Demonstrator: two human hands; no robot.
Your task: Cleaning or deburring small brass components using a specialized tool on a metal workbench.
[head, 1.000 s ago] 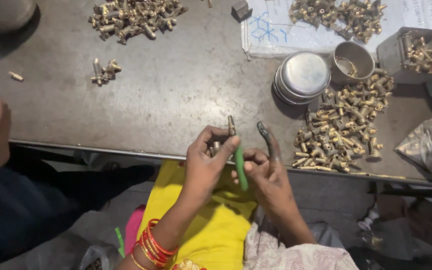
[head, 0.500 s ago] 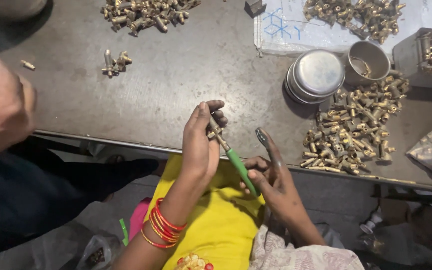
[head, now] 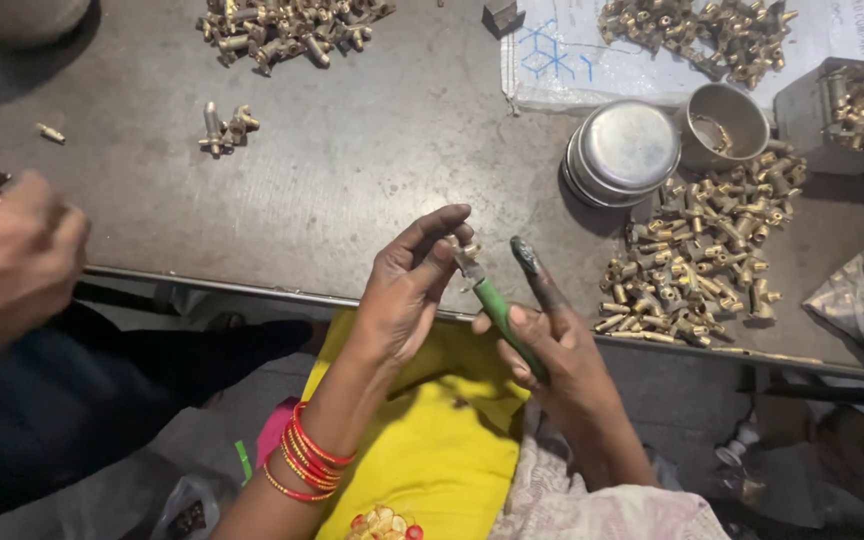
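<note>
My left hand pinches a small brass fitting between thumb and fingers, just over the front edge of the grey metal table. My right hand grips a green-handled screwdriver, whose tip meets the fitting. The right index finger sticks up, dark with grease. Red and gold bangles circle my left wrist. A heap of brass fittings lies on the table just right of my hands.
Stacked steel bowls, a steel cup and a grey box of fittings stand at the right. More brass piles lie at the far edge, a few pieces at mid-left. Another person's hand is at the left.
My hands have risen from the lap to the table edge with the fitting and screwdriver. The other person's hand at the left has moved nearer and lower.
</note>
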